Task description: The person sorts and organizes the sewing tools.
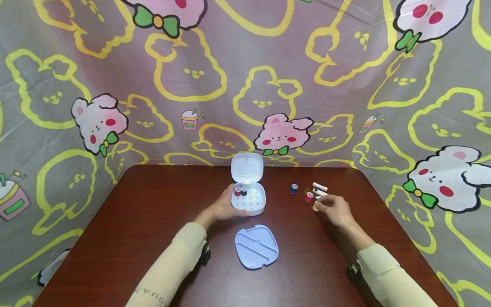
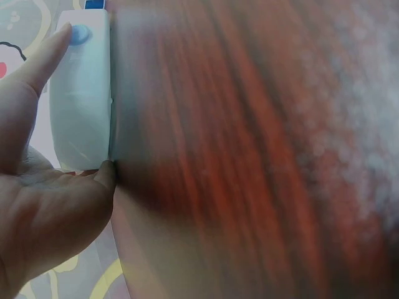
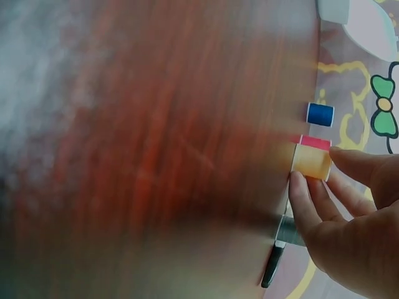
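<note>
My left hand [image 1: 224, 205] holds the left side of a white sewing box [image 1: 256, 212], its thumb along the front wall by the blue button [image 2: 80, 35]. The box's lid [image 1: 247, 167] stands upright. Inside, a red thread spool [image 1: 238, 192] and a black thread spool [image 1: 244, 191] stand side by side at the back left among rows of pegs. Over to the right, my right hand [image 1: 337, 209] pinches a yellow thread spool [image 3: 310, 163] between thumb and fingers. Just beyond it are a pink spool [image 1: 308, 197] and a blue spool [image 1: 293, 189].
A pale blue divided tray [image 1: 256, 247] lies on the brown table in front of the box. Small white tools [image 1: 320, 186] and a thin yellow ring [image 1: 307, 190] lie near the pink spool. Patterned cloth [image 1: 215, 85] hangs behind the table.
</note>
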Available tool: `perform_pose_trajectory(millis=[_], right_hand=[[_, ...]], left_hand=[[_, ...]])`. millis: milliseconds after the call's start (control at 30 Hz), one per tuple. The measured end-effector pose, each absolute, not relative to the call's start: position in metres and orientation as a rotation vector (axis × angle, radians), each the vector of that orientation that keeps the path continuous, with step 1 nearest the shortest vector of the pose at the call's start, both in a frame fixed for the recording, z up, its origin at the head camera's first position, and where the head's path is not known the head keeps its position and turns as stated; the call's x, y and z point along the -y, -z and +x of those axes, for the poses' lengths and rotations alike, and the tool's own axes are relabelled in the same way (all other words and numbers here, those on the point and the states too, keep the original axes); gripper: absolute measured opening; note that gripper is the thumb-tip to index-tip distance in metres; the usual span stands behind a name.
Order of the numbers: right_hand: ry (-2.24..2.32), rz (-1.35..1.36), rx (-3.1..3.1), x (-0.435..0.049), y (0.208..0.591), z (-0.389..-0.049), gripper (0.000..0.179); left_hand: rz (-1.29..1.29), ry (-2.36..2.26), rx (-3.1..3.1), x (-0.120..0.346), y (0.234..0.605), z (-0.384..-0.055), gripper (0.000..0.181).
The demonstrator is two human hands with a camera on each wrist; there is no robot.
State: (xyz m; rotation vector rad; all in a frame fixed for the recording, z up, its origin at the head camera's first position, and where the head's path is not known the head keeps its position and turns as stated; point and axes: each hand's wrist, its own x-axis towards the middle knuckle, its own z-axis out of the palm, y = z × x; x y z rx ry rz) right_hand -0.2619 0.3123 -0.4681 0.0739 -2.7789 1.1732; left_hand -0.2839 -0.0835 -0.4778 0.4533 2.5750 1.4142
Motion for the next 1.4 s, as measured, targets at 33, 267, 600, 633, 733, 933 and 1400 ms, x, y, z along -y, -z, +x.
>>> perform_pose_trajectory(millis=[33,267,600,633,733,933,1400], right_hand=[[-1.175,0.076,2.779,-0.312,0.468,-0.262,0.017],[-1.334,0.066,2.761,-0.307,0.467,-0.263,0.023],[-1.700,0.072,2.638,-0.302,0.470,-0.265,0.025],[-1.736,0.072,2.622,-0.301,0.471,-0.265,0.026],[-1.848,0.071,2.584,-0.301,0.473,-0.266,0.027],[-1.985,0.103,2.551,-0.295,0.474,-0.264,0.029],[-2.025,0.177,2.552,-0.280,0.472,-0.271,0.032]], left_hand=[[0.456,-1.415,-2.574,0.084,0.478,-0.284,0.115],[0.464,-1.416,-2.572,0.084,0.479,-0.285,0.114],[0.459,-1.410,-2.570,0.085,0.478,-0.285,0.115],[0.457,-1.409,-2.569,0.085,0.478,-0.285,0.116],[0.455,-1.414,-2.575,0.085,0.478,-0.285,0.115],[0.467,-1.396,-2.605,0.083,0.481,-0.286,0.114],[0.446,-1.401,-2.579,0.084,0.479,-0.285,0.114]])
